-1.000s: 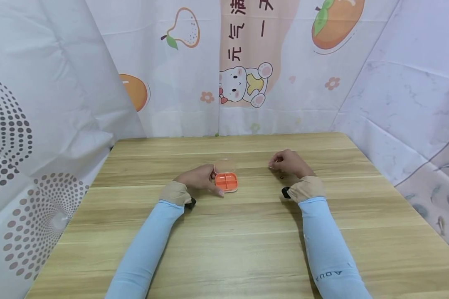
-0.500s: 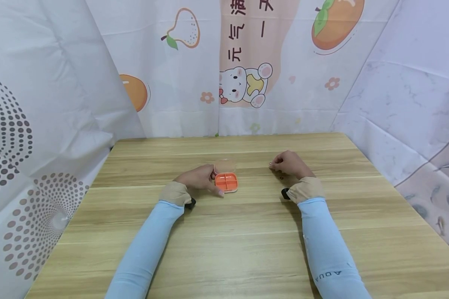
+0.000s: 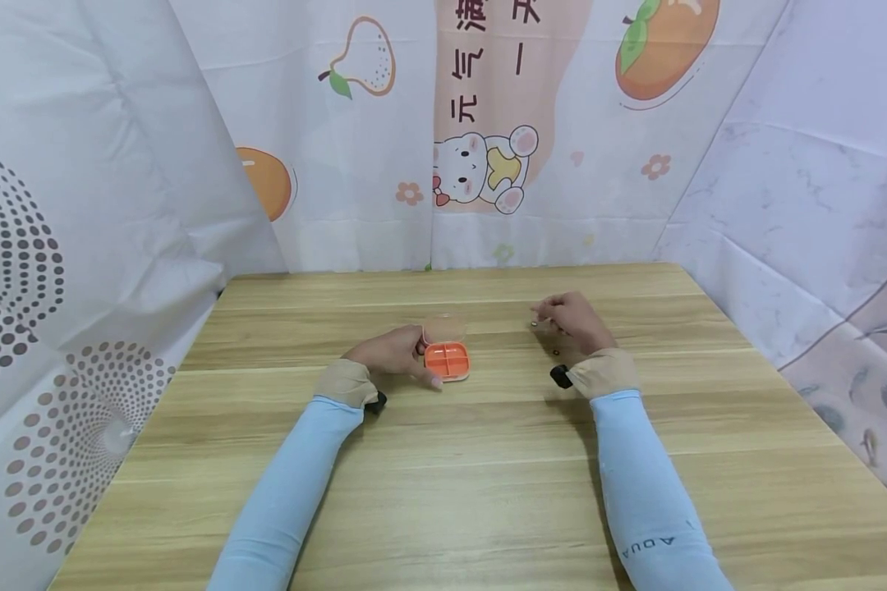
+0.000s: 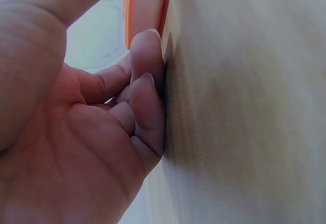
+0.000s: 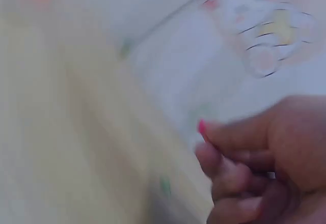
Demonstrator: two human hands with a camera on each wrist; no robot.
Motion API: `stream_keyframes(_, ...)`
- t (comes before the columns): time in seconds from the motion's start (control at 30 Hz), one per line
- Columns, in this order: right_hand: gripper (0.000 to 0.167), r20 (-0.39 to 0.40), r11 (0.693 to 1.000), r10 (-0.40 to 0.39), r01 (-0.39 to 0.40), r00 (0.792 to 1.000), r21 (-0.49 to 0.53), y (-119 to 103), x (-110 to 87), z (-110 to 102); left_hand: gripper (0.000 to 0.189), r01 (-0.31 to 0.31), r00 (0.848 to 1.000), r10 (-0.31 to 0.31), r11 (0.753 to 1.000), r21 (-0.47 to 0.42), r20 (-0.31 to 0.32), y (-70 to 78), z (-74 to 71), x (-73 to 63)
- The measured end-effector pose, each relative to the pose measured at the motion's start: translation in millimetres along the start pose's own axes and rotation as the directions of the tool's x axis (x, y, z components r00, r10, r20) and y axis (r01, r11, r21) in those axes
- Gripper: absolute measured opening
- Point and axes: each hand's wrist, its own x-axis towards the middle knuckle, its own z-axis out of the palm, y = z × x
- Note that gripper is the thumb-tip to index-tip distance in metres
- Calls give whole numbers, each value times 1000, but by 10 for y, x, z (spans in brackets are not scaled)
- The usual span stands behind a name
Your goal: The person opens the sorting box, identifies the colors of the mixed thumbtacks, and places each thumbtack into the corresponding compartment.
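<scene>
An orange pill box (image 3: pixel 447 361), divided into several compartments, lies on the table with its clear lid (image 3: pixel 444 328) tipped back. My left hand (image 3: pixel 393 353) grips it from the left, thumb along the near corner and the other fingers by the hinge side. In the left wrist view the curled fingers (image 4: pixel 147 107) rest against the tabletop below the box's orange wall (image 4: pixel 147 10). To the right, my right hand (image 3: pixel 572 318) is over the table, its fingertips pinching a tiny bright pink piece (image 5: pixel 202 126). A small greenish piece (image 3: pixel 534 323) lies under those fingertips.
Another tiny dark-edged piece (image 3: pixel 556 352) lies near the right wrist. The wooden table (image 3: pixel 458 476) reaches back to a printed curtain (image 3: pixel 355 164), with more hanging cloth on both sides.
My right hand has lifted slightly and its fingertips have moved back from the small piece on the table, which now shows below them. The left hand and the pill box have stayed put.
</scene>
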Motion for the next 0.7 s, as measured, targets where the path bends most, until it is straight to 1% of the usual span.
stream_keyframes(0.03,31,16,986,21,-23,1000,166,-11,3,-1,58,3,1000,-3,1000,3,-2,3,1,0)
stream_keyframes(0.07,30,52,933,41,-57,998,354,-20,8,-3,58,8,1000,-8,1000,6,-4,6,1,0)
stream_keyframes(0.1,28,103,842,46,-94,994,531,-27,13,-5,59,12,1000,-12,1000,9,-6,11,2,0)
stream_keyframes(0.13,25,165,715,40,-143,986,684,-30,17,-11,59,17,1000,-17,1000,16,-9,14,4,-3)
stream_keyframes(0.17,21,229,563,22,-202,973,802,-29,23,-15,59,20,1000,-20,1000,17,-10,16,6,-4)
stream_keyframes(0.2,18,295,408,-5,-267,956,873,-26,26,-22,59,22,1000,-22,1000,18,-10,14,8,-1)
stream_keyframes(0.23,18,354,265,-38,-332,935,905,-16,30,-29,59,25,1000,-25,999,20,-10,15,11,-2)
stream_keyframes(0.27,19,403,144,-78,-390,912,909,0,35,-36,60,26,1000,-26,999,21,-9,16,13,-2)
stream_keyframes(0.3,22,440,52,-116,-437,891,898,14,38,-41,60,28,1000,-27,999,25,-9,17,14,-4)
stream_keyframes(0.33,24,463,-16,-144,-470,875,883,29,42,-45,60,28,1000,-28,999,27,-8,18,16,-4)
stream_keyframes(0.37,25,477,-60,-167,-492,863,869,43,46,-49,60,29,1000,-29,999,28,-8,22,16,-5)
stream_keyframes(0.4,25,486,-92,-183,-508,854,857,56,49,-51,60,30,1000,-29,999,31,-10,26,15,-6)
stream_keyframes(0.43,25,492,-116,-191,-517,849,848,66,53,-54,61,30,999,-30,999,32,-11,29,14,-7)
stream_keyframes(0.47,24,494,-130,-195,-521,848,844,76,56,-55,60,29,1000,-29,999,32,-12,24,14,-5)
stream_keyframes(0.5,24,493,-131,-194,-520,848,844,81,59,-57,60,29,1000,-28,999,32,-14,16,13,-1)
stream_keyframes(0.53,23,493,-129,-195,-520,848,844,85,62,-58,60,27,1000,-27,999,29,-15,10,14,3)
stream_keyframes(0.57,23,491,-118,-194,-517,849,848,85,64,-59,60,27,1000,-26,999,28,-16,4,13,5)
stream_keyframes(0.6,22,489,-100,-194,-513,851,853,81,65,-61,59,26,1000,-26,999,26,-15,-2,13,7)
stream_keyframes(0.63,23,487,-78,-195,-508,851,858,74,66,-62,59,27,1000,-27,999,24,-14,-9,14,10)
stream_keyframes(0.7,25,477,-9,-194,-487,857,873,55,67,-63,59,26,1000,-26,999,22,-13,-17,14,12)
